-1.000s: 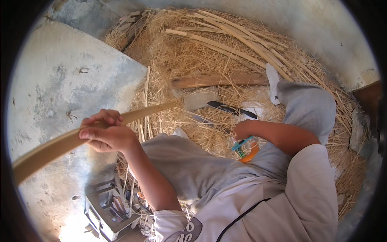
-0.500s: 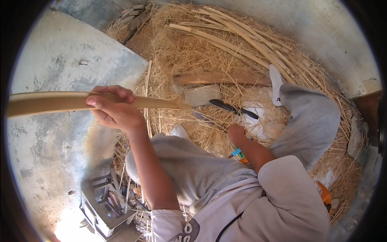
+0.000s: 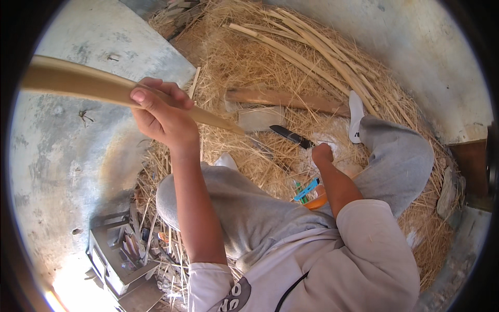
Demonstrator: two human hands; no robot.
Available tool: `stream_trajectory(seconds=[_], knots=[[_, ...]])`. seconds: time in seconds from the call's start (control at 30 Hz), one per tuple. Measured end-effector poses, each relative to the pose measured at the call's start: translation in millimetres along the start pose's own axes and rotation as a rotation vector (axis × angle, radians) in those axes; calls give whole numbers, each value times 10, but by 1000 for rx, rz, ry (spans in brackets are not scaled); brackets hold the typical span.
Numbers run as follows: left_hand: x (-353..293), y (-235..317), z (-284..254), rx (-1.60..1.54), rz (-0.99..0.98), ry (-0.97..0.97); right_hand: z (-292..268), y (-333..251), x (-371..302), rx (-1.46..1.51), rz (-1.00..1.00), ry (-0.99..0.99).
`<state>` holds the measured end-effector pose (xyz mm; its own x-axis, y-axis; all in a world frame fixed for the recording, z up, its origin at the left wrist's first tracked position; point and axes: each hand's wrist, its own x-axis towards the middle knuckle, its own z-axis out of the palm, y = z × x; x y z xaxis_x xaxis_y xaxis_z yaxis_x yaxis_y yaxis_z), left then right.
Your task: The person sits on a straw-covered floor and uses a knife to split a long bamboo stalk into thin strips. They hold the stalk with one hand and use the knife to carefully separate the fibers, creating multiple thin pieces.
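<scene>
My left hand [image 3: 165, 114] is closed round a long, flat, pale bamboo-like strip [image 3: 78, 80], raised over the left side. The strip's tapered end slants down toward the straw in the middle. My right hand [image 3: 322, 154] is closed on the handle of a black knife [image 3: 291, 137], whose dark blade points away to the upper left; the fingers hide most of the handle. A thin greyish blade-like piece [image 3: 261, 148] lies in the straw beside the strip's end. By my right forearm are a light-blue cutter-like tool [image 3: 306, 190] and an orange object [image 3: 316, 202], partly covered.
Straw-like shavings [image 3: 228, 57] cover the floor. Long strips [image 3: 317, 49] are piled at the far right, near a brown plank [image 3: 291, 99] and a flat grey block [image 3: 261, 119]. A grey frame-like box [image 3: 122, 260] stands lower left. Concrete walls [image 3: 416, 57] curve around.
My right hand has moved up and right from the straw onto the knife handle. My left hand has risen, and the strip now tilts, its left end higher.
</scene>
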<state>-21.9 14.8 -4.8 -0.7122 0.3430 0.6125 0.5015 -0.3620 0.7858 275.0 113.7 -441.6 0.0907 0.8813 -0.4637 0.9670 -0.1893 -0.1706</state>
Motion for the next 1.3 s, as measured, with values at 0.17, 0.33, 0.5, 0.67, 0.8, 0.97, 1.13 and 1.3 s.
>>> stream_trajectory(seconds=[0.17, 0.33, 0.5, 0.67, 0.8, 0.97, 1.13, 1.3], knots=[[51, -96, -76, 170, -72, -187, -198, 141, -334, -192, -279, 40], [77, -102, -114, 134, -139, -287, 27, 175, -242, -164, -298, 39], [51, 6, -238, 201, -99, -272, -758, -166, -384, -316, -357, -351], [9, 276, -359, 428, -143, -327, -1281, -447, -297, -492, -646, -258], [-145, 193, -171, 343, -27, -349, -2469, -675, -212, -411, -648, -324], [-265, 299, -405, 414, 12, -310, -3632, -933, -1173, -518, -769, -118], [-371, 338, -305, 403, 268, -230, -3645, -607, -1241, 251, -720, -115], [-521, 517, -253, 364, 497, -161, -3530, -684, -1555, 745, -705, -315]])
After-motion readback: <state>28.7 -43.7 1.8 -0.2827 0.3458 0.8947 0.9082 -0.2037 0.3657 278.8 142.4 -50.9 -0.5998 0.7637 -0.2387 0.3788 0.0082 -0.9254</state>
